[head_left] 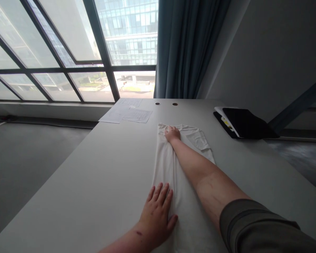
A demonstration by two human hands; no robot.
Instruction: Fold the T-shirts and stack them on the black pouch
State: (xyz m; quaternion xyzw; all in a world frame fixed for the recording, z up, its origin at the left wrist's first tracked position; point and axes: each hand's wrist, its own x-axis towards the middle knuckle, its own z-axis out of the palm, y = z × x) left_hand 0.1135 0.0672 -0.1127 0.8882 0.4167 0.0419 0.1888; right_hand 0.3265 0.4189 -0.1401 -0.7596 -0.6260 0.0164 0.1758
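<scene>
A pair of white trousers (pixel 185 211) lies lengthwise on the table, its gathered waistband at the far end and a pocket at the far right. My left hand (pixel 156 214) rests flat on the near left part of the cloth, fingers stretched out and thumb apart. Farther off, my right hand (pixel 173 133) is on the waistband with its fingers bent over the fabric, which wrinkles around them. The right forearm crosses above the trousers and hides part of their right side.
The white table (pixel 100 189) has two round cable holes at its far edge. Paper sheets (pixel 113 114) lie at the far left. A black folder (pixel 249 123) with papers inside sits at the right edge. Behind are windows (pixel 131 31) and a blue curtain (pixel 184 49).
</scene>
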